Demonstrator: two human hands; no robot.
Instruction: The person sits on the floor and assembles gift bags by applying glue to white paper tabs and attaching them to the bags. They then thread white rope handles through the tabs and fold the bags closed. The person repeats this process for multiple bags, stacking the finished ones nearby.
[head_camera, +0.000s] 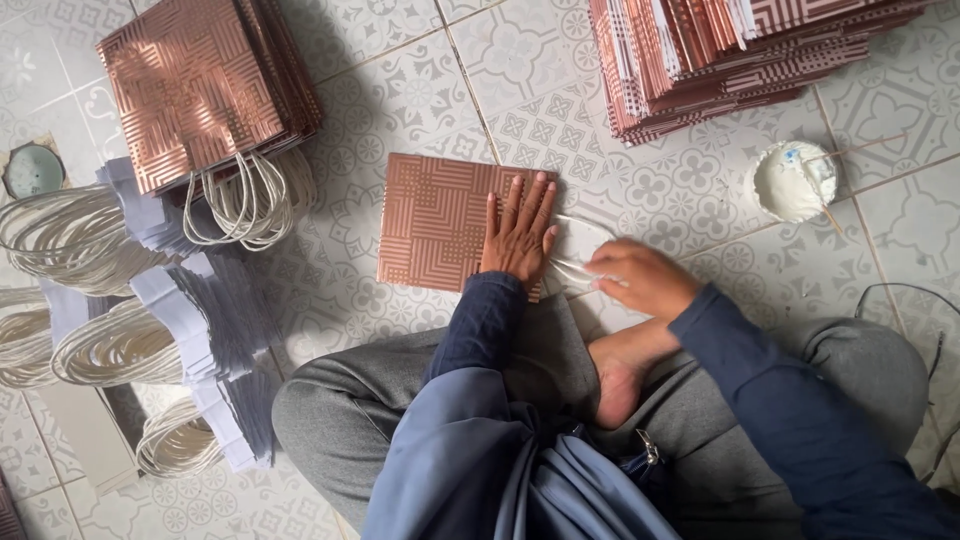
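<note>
A flat copper-coloured paper bag (432, 220) with a geometric pattern lies on the tiled floor in front of me. My left hand (520, 235) presses flat on its right edge, fingers spread. My right hand (640, 277) sits just right of the bag with fingers closed around the bag's white cord handle (578, 245). My crossed legs and a bare foot (620, 375) are below the hands.
A stack of finished copper bags with white handles (200, 95) lies upper left. Piles of white cord handles on paper strips (120, 345) fill the left side. A stack of flat bags (720, 50) sits at the top right, with a white glue bowl and stick (795, 180) beside it.
</note>
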